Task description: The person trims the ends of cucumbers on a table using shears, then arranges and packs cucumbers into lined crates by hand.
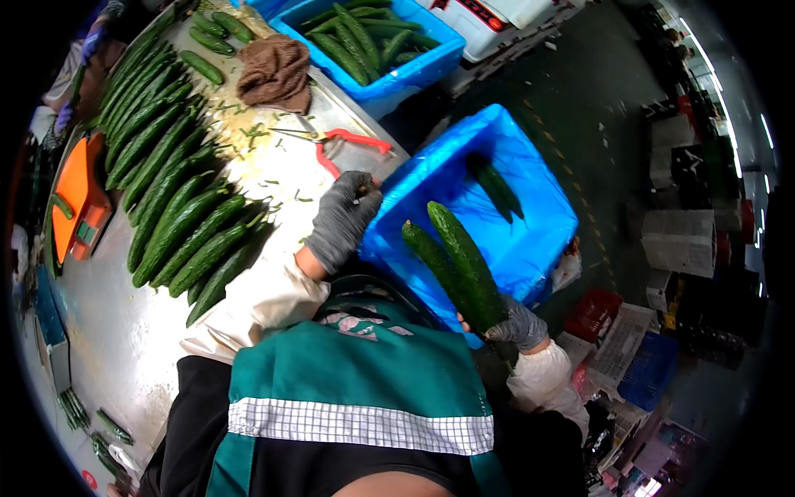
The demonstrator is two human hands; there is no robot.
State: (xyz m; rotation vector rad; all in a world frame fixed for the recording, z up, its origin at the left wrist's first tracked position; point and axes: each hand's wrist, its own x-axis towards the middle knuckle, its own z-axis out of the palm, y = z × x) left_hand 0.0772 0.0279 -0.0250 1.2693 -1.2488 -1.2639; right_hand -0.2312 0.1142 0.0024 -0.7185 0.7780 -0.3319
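Right hand (pixel 519 324) clutches two cucumbers (pixel 460 263) near one end; slack fingers could drop them. Left hand's (pixel 344 217) grip, I can't tell.

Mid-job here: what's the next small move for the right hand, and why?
I'd probably lower the two cucumbers in the right hand into the blue-lined bin. They are held together, their free ends appear over its opening, more cucumber lies inside, and there seems to be bare liner beside it.
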